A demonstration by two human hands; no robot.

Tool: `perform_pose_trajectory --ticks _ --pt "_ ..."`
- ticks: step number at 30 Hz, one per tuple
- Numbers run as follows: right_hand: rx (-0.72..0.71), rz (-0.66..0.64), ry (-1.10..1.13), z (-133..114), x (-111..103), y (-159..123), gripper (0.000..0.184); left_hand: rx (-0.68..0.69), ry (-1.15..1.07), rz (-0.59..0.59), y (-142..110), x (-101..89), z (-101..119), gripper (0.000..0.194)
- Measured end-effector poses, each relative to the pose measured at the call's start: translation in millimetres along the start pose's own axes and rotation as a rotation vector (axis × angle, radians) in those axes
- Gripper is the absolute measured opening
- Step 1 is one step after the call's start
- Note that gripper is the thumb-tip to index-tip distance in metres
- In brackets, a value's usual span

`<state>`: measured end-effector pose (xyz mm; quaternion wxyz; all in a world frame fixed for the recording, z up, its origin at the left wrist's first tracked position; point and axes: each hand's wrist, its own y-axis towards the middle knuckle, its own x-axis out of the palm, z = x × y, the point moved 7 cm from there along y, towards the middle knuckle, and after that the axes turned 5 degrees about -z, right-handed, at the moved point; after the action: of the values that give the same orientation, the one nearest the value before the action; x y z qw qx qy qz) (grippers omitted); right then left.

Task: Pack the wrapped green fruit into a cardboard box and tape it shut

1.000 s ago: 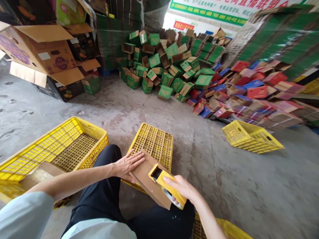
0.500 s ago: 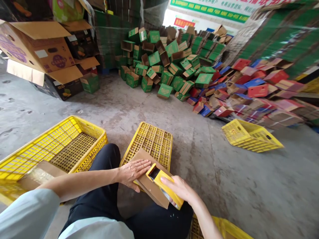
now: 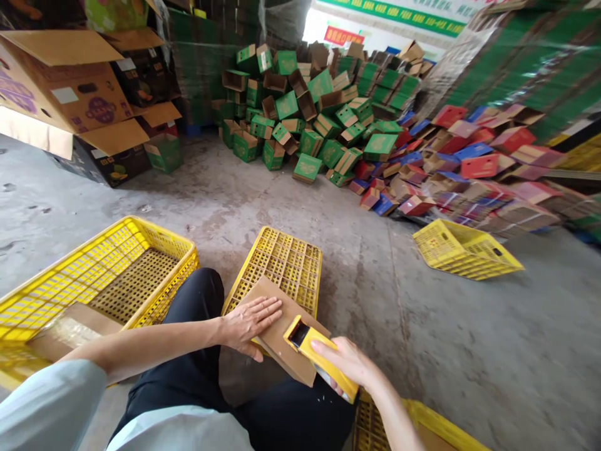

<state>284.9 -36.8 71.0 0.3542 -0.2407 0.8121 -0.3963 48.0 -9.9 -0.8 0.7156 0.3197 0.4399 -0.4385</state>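
A plain brown cardboard box [image 3: 284, 362] lies slanted across an upturned yellow plastic crate [image 3: 286, 263] in front of my knees. My left hand [image 3: 251, 321] rests flat on its upper face, fingers stretched out and holding nothing. In my right hand [image 3: 345, 360] is a yellow hand tool [image 3: 323, 360], long and boxy with a dark opening at its head. The tool's head lies over the box, just right of my left fingertips; its exact kind is unclear. Small white flecks dot my dark trousers below it.
At left stands a long yellow crate [image 3: 136, 275] with a taped brown carton [image 3: 77, 329] inside. Another yellow crate [image 3: 464, 250] sits at right, and one [image 3: 370, 426] is partly behind my right arm. Green boxes [image 3: 305, 169] and red and blue boxes [image 3: 479, 166] lie heaped behind.
The yellow tool has shifted a little right and downward along the box, farther from my left hand. My left hand stays on the box. The whole view has moved slightly.
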Motion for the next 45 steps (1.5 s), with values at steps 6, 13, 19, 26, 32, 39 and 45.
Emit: perform_pose_trajectory --ticks 6,13,19,26,32,39,45 --pt "-0.005 -0.008 0.028 -4.6 -1.9 -4.1 0.048 0.051 -0.017 0.003 22.7 14.1 26.5 0.126" --pt "-0.022 -0.003 0.040 1.1 1.2 -7.6 0.044 0.068 -0.014 0.004 24.3 14.9 22.5 0.119" --pt "0.006 -0.009 0.056 23.4 -1.1 -20.3 0.044 0.060 0.001 0.015 22.5 15.9 22.1 0.113" --pt "0.006 0.031 0.036 36.0 -3.4 -12.5 0.045 0.032 -0.020 0.010 23.3 13.2 26.9 0.117" --pt "0.047 -0.019 0.020 39.9 -2.2 -6.1 0.046 0.098 -0.066 -0.021 37.0 22.1 47.5 0.122" --pt "0.016 -0.023 0.038 39.8 1.9 -9.2 0.047 0.108 -0.057 -0.043 40.4 26.7 47.4 0.122" --pt "-0.035 -0.054 0.101 48.9 -2.4 -26.4 0.049 0.115 -0.028 -0.043 38.9 26.9 47.4 0.120"
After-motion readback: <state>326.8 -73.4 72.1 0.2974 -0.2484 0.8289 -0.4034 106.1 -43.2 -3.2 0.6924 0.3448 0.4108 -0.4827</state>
